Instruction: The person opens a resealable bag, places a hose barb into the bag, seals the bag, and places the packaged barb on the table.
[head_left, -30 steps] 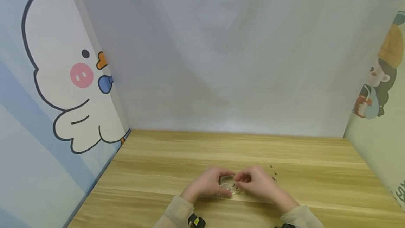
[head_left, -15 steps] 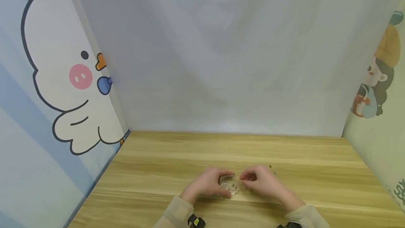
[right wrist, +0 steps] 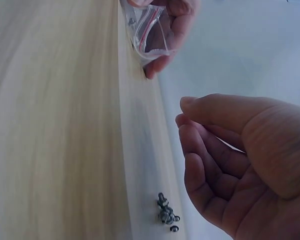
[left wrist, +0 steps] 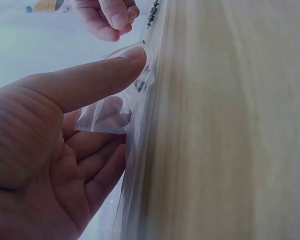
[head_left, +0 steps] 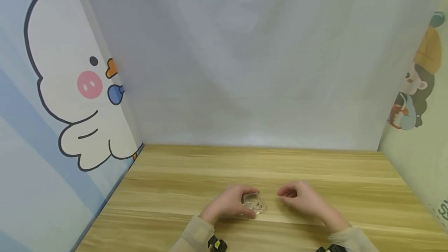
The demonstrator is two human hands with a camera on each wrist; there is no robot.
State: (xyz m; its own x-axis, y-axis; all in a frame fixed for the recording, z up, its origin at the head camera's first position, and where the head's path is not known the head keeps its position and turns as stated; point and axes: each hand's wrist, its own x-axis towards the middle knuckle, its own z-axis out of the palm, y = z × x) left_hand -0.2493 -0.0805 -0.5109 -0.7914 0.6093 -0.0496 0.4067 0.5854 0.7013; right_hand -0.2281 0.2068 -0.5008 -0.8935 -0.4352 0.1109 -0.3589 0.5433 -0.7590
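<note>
My left hand (head_left: pixel 232 201) grips a small clear zip bag (head_left: pixel 250 201) low on the table, thumb on the near side and fingers on the far side, its mouth facing right. Small dark metal pieces that look like screws (head_left: pixel 259 205) lie in the bag. The bag's red zip line shows in the right wrist view. My right hand (head_left: pixel 302 197) hovers to the right of the bag, fingers loosely curled, thumb tip close to the index tip and nothing visible between them. Several loose screws (right wrist: pixel 165 212) lie on the table beside my right hand; the head view hides them behind it.
The wood-grain table (head_left: pixel 175 174) meets a pale backdrop (head_left: pixel 259 119) at its far edge. A wall with a cartoon duck (head_left: pixel 70 81) stands on the left, and one with a cartoon figure (head_left: pixel 414 96) on the right.
My right hand has drawn away from the bag's mouth to the right, over where the loose screws showed. The left hand and the bag have stayed in place.
</note>
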